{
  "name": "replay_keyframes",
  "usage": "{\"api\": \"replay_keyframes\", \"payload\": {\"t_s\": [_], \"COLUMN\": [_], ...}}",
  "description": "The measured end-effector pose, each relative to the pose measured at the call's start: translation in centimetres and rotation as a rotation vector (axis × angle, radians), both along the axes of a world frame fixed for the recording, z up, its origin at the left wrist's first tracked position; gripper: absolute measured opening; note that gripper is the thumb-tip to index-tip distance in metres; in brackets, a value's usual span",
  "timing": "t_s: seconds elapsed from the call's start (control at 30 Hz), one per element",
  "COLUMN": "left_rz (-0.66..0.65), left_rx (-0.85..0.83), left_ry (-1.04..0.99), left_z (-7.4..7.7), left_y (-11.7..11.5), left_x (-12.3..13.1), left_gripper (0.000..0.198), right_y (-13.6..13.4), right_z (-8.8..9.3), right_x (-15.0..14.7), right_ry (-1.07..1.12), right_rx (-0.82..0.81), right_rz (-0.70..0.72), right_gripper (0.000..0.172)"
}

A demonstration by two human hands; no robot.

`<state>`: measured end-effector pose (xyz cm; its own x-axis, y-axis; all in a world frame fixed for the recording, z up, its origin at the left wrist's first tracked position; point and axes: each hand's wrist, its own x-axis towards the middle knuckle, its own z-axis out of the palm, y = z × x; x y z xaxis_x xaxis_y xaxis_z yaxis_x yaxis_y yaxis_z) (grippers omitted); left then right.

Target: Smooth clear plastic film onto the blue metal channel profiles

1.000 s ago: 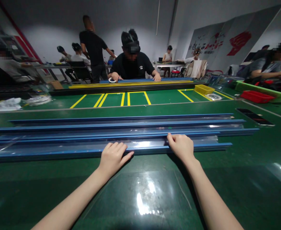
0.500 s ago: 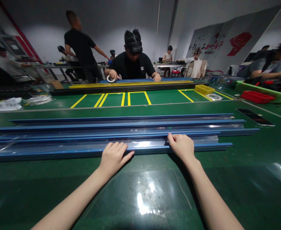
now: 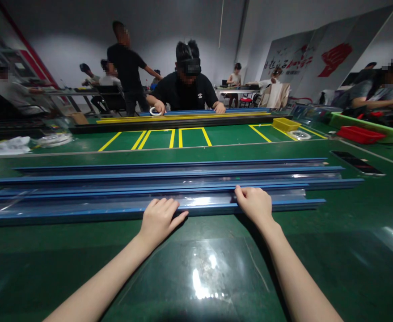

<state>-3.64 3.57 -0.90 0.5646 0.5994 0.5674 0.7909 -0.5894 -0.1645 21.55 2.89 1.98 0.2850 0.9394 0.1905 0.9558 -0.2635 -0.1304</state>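
Observation:
Long blue plastic strips [image 3: 92, 178] with clear faces lie side by side across the green table. My left hand [image 3: 160, 219] has its fingers curled over the blue edge of the nearest strip [image 3: 209, 209], thumb pointing right along that edge. To its right, my right hand [image 3: 255, 203] rests across the same strip with bent fingers, thumb side near the strip's far edge. The undersides of both hands are hidden. A clear plastic sheet [image 3: 183, 264] lies flat on the table between my forearms.
A phone [image 3: 357, 163] lies right of the strips. Farther off are a yellow tray [image 3: 286, 124], a red tray [image 3: 360, 134], a green bin [image 3: 390, 132] and a clear tape roll [image 3: 298, 135]. A co-worker [image 3: 188, 85] sits opposite, behind yellow and black strips [image 3: 183, 124].
My hands and the blue strips have stayed in place. In the background, a standing person has shifted to the right.

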Motion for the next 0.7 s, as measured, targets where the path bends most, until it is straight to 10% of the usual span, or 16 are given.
{"api": "replay_keyframes", "payload": {"t_s": [0.33,0.7], "left_rz": [0.009,0.005], "left_rx": [0.000,-0.003], "left_ry": [0.001,0.007], "left_z": [0.0,-0.2], "left_y": [0.0,0.1], "left_x": [0.0,0.0], "left_gripper": [0.030,0.030], "right_y": [-0.1,-0.3], "right_z": [-0.2,-1.6], "right_x": [0.1,-3.3], "right_ry": [-0.006,-0.036], "right_rx": [0.024,0.423], "right_rz": [0.025,0.283], "right_gripper": [0.050,0.042]}}
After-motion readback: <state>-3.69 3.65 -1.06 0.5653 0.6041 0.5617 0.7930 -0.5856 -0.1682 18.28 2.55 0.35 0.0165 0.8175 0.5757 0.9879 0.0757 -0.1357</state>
